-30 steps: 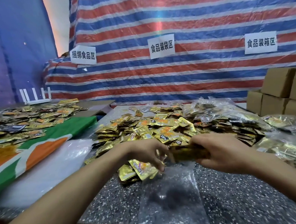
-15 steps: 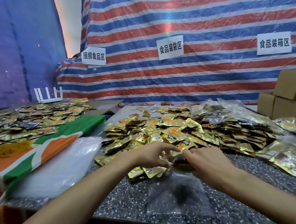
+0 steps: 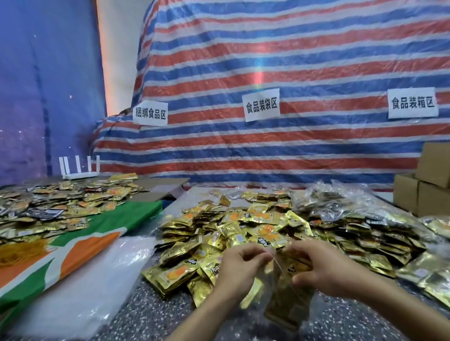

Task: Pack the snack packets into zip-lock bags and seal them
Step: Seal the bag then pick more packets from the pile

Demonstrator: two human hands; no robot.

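Zip-lock bag (image 3: 287,313) hangs between left hand (image 3: 239,272) and right hand (image 3: 322,270), both pinching its top edge. Earlier it lay flat on the table (image 3: 154,316); now it's lifted, snack packets (image 3: 293,293) inside.

A red, white and blue striped tarpaulin (image 3: 290,59) is hanging behind the speckled table (image 3: 162,321), carrying three white paper signs (image 3: 261,104) (Chinese lettering). A blue sheet (image 3: 25,77) is covering the left wall; cardboard boxes (image 3: 438,190) are standing stacked at right.

Dark speckled stone table (image 3: 138,317): big loose heap of gold snack packets (image 3: 238,222) mid-table, packed clear bags (image 3: 439,275) at right, flat stack of empty clear bags (image 3: 93,286) at left, just beside a green-orange cloth (image 3: 64,250).
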